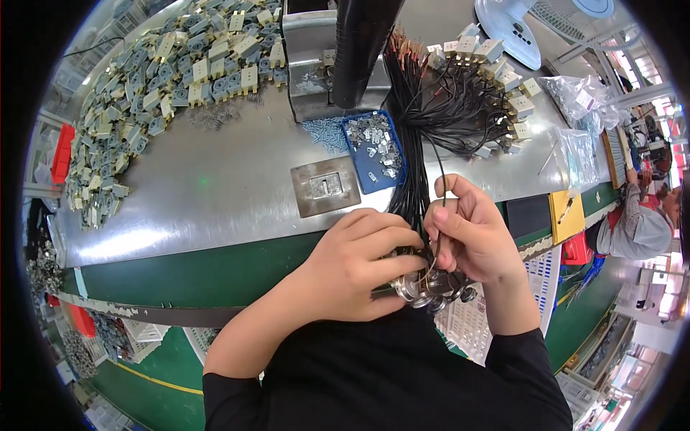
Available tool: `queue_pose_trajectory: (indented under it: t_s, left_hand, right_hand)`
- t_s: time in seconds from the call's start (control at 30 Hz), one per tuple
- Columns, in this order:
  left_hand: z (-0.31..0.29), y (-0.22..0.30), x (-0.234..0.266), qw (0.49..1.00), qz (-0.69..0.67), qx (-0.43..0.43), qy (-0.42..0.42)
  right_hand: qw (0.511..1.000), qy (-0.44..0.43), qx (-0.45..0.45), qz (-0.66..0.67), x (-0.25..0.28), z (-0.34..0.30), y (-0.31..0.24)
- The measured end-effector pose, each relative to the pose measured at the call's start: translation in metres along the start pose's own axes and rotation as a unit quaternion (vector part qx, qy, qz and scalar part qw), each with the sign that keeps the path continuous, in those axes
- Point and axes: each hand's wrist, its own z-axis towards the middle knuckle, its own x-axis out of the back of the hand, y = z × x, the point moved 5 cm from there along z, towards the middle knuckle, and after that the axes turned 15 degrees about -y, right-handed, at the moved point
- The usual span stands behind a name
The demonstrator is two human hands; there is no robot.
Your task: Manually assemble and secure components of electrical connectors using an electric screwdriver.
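My right hand (pixel 471 233) is closed in a pinch on a thin black cable (pixel 443 188) that comes down from a thick bundle of black cables (pixel 415 161). Beside it my left hand (pixel 370 262) curls over the lower part of the bundle at the table's front edge. Its fingertips are partly hidden, and what they grip is not plain. Several round silver metal parts (pixel 410 287) hang below my fingers. Just beyond my left hand lies a flat metal plate (pixel 305 201) with a rectangular recess. A blue tray (pixel 365 188) of small metal pieces stands next to it.
A large heap of grey and cream plug pieces (pixel 194 65) covers the back left. More cream plugs (pixel 521 108) sit on the cable ends at right. A dark machine column (pixel 359 50) rises at the centre. Clear plastic bags (pixel 578 154) lie at right; a person (pixel 632 226) sits beyond.
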Motion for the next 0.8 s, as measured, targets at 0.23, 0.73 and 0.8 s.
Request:
queue_pose_trajectory:
  t_s: [0.23,0.73,0.8]
  left_hand:
    - [-0.04,0.008,0.004,0.908,-0.394,0.058,0.127]
    - [-0.091,-0.057,0.09,0.83,-0.417,0.302,0.215]
    - [-0.088,-0.059,0.089,0.819,-0.455,0.254,0.24]
  right_hand:
    - [0.938,0.013,0.014,-0.345,-0.001,0.012,-0.015]
    - [0.68,-0.225,0.285,-0.637,-0.081,0.102,-0.033]
    - [0.684,-0.231,0.286,-0.63,-0.081,0.103,-0.037]
